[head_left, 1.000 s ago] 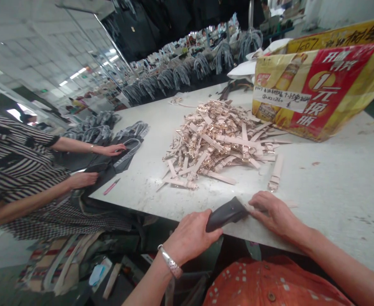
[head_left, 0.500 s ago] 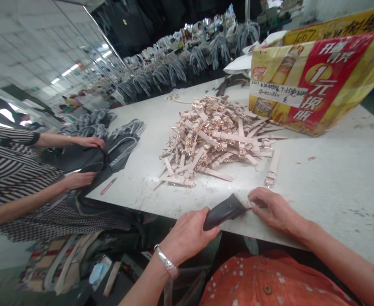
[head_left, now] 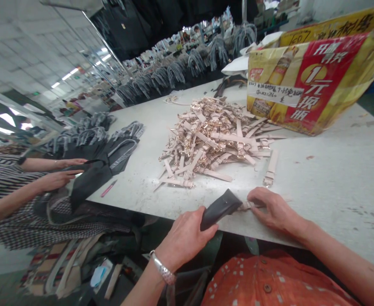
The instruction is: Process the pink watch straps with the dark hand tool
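My left hand [head_left: 188, 233] is wrapped round a dark, flat-ended tool [head_left: 222, 208] over the table's near edge. To its right, my right hand [head_left: 270, 208] pinches a short pale strap [head_left: 247, 206] that lies by the tool's end. Beyond my hands a heap of pale pink straps with gold buckles [head_left: 209, 136] covers the middle of the table. One separate buckled strap [head_left: 271, 168] lies just above my right hand.
A yellow and red cardboard box [head_left: 304, 85] stands at the back right of the white table [head_left: 340, 178]. At the left a person in stripes handles dark pieces [head_left: 94, 174]. A pink cutter [head_left: 109, 188] lies near the left edge.
The dark tool in my left hand has shifted slightly left and up, and more of the strap shows beside my right hand. The other person's hands have moved left.
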### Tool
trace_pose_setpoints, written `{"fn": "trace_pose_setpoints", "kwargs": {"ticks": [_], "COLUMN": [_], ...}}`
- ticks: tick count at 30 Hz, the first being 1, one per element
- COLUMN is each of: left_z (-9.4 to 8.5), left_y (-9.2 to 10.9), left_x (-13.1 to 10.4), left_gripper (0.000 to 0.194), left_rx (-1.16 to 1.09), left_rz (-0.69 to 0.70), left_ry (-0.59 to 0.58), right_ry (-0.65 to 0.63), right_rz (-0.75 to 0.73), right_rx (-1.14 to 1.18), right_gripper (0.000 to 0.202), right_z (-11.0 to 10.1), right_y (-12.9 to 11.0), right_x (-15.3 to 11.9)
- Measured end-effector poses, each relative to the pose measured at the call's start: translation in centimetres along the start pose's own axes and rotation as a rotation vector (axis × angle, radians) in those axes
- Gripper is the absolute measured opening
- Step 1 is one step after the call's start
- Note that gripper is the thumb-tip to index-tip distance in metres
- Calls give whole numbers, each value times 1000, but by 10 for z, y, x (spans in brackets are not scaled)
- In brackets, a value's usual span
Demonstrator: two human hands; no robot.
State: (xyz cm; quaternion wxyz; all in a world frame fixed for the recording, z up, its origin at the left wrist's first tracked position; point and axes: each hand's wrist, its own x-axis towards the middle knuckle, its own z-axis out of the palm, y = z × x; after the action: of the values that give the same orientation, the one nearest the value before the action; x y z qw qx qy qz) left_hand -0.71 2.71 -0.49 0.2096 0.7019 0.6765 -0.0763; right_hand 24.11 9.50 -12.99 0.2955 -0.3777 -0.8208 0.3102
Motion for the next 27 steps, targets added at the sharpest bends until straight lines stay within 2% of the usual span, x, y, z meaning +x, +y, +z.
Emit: {"fn": "trace_pose_setpoints", "kwargs": {"ticks": [4,7,14,19,23,27], "left_z": [-5,-7,-20,-28,-28,-24], "left_y": [23,33,26,24,29,38], "left_x": [1,8,4,-3,-5,7], "left_gripper": [27,24,24,26,29,29], "left_rx": [72,128,258,267,221,196], "left_rz": [73,113,115,90,60,95], "left_ry": [-18,-25,-66,-103,-59,-83], "right_ry": [-11,-18,-7,-4,-11,-23], "right_rz": [25,46,41,35,45,54], "right_rx": [13,27,15,21,39,67], "right_gripper": [21,24,26,25,25,28], "right_z": [-1,-2,2,4,4,4], "right_y": [-2,-1,6,7,6,7], "right_x": [0,-1,-2,-3,-2,-2]}}
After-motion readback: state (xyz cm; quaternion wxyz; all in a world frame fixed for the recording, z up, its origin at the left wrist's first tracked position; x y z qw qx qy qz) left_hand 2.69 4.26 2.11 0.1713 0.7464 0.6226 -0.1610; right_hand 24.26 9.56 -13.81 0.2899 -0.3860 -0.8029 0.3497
